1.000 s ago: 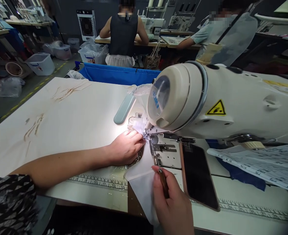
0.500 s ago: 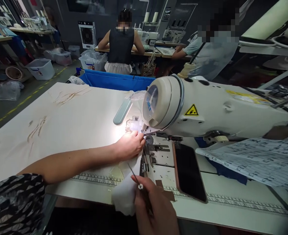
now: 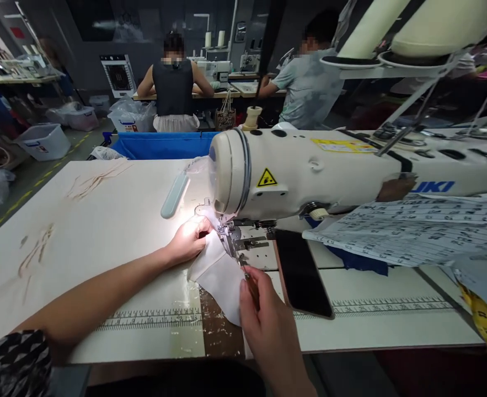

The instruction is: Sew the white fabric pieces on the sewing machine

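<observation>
White fabric strip (image 3: pixel 220 270) at cream metal sewing machine (image 3: pixel 284 171), both hands on work

Left hand (image 3: pixel 187 240): fingers closed on fabric's left edge, just beside the needle area. Fabric runs from there toward near side, over white tabletop (image 3: pixel 123 231). Right hand (image 3: pixel 270 317): gripping brown-handled thin metal tool (image 3: pixel 251 289), tip toward far left, near the fabric's right edge. Black rectangular phone (image 3: pixel 303 273) lies right of it.

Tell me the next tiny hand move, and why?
Maybe the bare left hand should gently nudge the smooth white cloth toward the rounded cream sewing-machine head, because it touches the cloth and most shows on this side; the right hand holds a slim brown-handled tool.
</observation>
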Tool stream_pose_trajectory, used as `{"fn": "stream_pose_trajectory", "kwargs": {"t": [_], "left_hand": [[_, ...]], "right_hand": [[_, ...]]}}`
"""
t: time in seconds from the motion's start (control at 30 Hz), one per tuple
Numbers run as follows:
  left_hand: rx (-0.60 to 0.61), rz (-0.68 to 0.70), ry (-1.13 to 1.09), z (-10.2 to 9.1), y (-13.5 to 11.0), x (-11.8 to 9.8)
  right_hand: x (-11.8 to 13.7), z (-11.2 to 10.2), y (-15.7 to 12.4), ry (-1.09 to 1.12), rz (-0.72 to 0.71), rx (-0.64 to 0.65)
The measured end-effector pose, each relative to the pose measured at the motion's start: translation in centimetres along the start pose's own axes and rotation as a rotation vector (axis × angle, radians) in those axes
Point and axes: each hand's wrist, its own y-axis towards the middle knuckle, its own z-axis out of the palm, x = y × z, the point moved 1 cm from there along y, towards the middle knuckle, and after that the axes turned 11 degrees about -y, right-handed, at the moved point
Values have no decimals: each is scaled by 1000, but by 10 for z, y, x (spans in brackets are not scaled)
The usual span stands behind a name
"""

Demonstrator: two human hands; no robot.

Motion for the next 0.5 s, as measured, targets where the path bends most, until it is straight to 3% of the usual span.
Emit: {"fn": "stream_pose_trajectory", "kwargs": {"t": [0.2, 0.5], "left_hand": [[31, -109, -254, -1, 3, 3], [-4, -105, -267, 0, 2, 8]], "right_hand": [[6, 9, 14, -239, -134, -138], [7, 13, 17, -259, -136, -204]]}}
